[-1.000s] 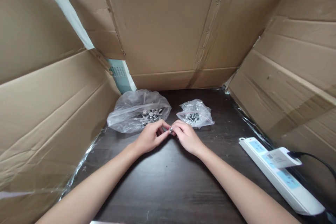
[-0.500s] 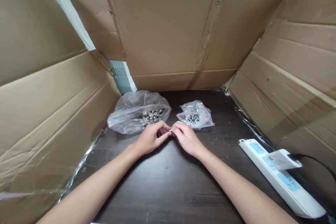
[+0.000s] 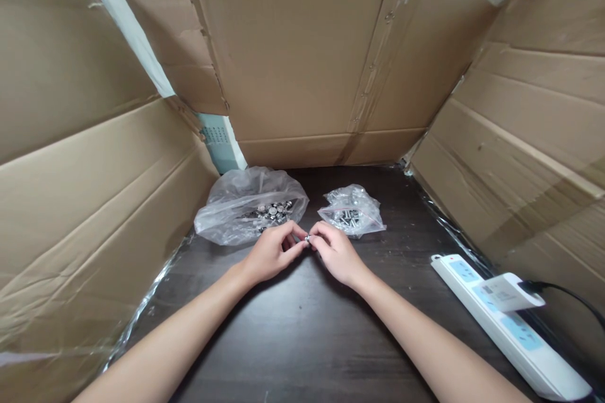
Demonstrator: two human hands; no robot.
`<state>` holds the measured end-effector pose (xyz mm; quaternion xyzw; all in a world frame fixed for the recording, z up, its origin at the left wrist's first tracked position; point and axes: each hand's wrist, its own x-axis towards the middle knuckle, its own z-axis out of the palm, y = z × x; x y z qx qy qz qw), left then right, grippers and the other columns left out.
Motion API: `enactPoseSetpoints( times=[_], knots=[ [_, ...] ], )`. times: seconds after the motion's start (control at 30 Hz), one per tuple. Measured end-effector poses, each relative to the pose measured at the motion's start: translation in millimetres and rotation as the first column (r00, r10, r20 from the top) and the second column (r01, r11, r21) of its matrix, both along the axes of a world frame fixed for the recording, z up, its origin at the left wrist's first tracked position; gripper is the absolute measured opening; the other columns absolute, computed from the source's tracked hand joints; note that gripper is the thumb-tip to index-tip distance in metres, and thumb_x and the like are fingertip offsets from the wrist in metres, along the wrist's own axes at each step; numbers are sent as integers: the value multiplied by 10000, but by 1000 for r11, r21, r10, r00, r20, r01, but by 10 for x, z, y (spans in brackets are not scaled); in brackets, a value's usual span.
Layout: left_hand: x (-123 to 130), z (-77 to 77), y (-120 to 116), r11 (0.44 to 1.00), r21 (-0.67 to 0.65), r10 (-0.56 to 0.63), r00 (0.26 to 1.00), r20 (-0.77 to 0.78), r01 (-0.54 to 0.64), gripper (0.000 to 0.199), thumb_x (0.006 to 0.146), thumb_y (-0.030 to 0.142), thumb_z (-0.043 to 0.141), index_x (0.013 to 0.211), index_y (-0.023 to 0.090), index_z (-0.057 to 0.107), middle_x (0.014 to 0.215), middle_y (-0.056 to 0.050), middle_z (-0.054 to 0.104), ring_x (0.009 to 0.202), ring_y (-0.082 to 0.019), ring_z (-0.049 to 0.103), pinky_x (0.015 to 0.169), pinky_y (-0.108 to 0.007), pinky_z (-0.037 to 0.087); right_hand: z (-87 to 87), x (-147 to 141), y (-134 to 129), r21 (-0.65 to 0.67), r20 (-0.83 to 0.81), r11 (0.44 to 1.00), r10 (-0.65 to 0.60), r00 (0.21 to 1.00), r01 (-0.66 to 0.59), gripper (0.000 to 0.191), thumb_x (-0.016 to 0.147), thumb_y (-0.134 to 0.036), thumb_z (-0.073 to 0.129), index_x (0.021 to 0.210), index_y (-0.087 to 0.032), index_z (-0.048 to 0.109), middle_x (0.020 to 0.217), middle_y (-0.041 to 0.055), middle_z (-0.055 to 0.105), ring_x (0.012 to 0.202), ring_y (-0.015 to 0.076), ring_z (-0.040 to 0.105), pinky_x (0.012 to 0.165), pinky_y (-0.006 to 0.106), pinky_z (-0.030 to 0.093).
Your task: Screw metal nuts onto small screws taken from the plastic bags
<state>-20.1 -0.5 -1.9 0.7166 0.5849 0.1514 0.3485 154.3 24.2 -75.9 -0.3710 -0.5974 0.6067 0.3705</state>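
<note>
- Your view has tipped slightly upward; your hands have barely moved.
- Your left hand [image 3: 278, 250] and right hand [image 3: 338, 254] pinch a small shiny metal part [image 3: 307, 238], fingertips nearly together, toward the table's [image 3: 302, 340] far edge.
- A loose pinch could drop it.
- Beyond, a crinkled, filmy large bag [image 3: 215, 223] and small bag [image 3: 374, 221].

No readable text, brand or number. White charger [image 3: 512, 295] on right: small grey print [image 3: 505, 291], too blurred to read. White power strip [image 3: 543, 362] beneath: red mark [image 3: 451, 258] at far end, wording illegible. Pale green panel [image 3: 221, 152], far left: rows of dark marks [image 3: 216, 135], print or holes, cannot tell.
</note>
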Motion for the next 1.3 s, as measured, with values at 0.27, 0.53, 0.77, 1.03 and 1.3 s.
enactPoseSetpoints(
  times=[0.27, 0.53, 0.77, 1.03, 1.3],
  knots=[
    [10, 9, 1, 1000, -8, 5, 1000, -5, -5, 143, 934, 272, 612, 1008, 163, 668, 826, -31, 714, 681, -136, 635, 594, -220, 493, 13, 6, 3, 9, -4, 1000, 11, 1000, -11, 336, 957, -235, 450, 631, -200, 518, 758, 25, 558, 748, 174, 555, 734, 312, 414],
    [2, 0, -8, 1000, -10, 12, 1000, -11, -12, 149, 934, 290, 622, 1001, 165, 668, 801, -19, 704, 669, -132, 630, 596, -217, 474, -3, 4, 4, 11, 0, 1000, 8, 1000, -8, 222, 907, -193, 497, 694, -198, 559, 771, 21, 586, 766, 179, 555, 732, 302, 411],
    [21, 15, -8, 1000, -15, 4, 1000, 5, -4, 137, 929, 267, 617, 993, 157, 668, 819, -30, 712, 671, -128, 626, 589, -211, 471, 20, 11, 6, 13, -7, 999, 29, 1000, -29, 333, 946, -206, 441, 623, -196, 519, 767, 28, 568, 743, 169, 557, 741, 305, 411],
    [13, -16, -5, 999, -16, 49, 999, 18, -49, 138, 879, 282, 652, 920, 150, 654, 704, -2, 655, 610, -118, 588, 564, -207, 446, -25, 1, -1, 7, -21, 1000, 19, 1000, -19, 242, 916, -191, 482, 684, -192, 551, 788, 23, 581, 764, 168, 553, 737, 295, 409],
    [5, -14, -17, 1000, -9, 29, 1000, 8, -29, 96, 850, 222, 668, 924, 162, 680, 734, 4, 672, 636, -112, 597, 599, -207, 450, -36, -13, -9, 40, -36, 998, 46, 998, -45, 269, 951, -220, 458, 702, -189, 556, 801, 31, 576, 769, 169, 561, 742, 301, 415]
  ],
)
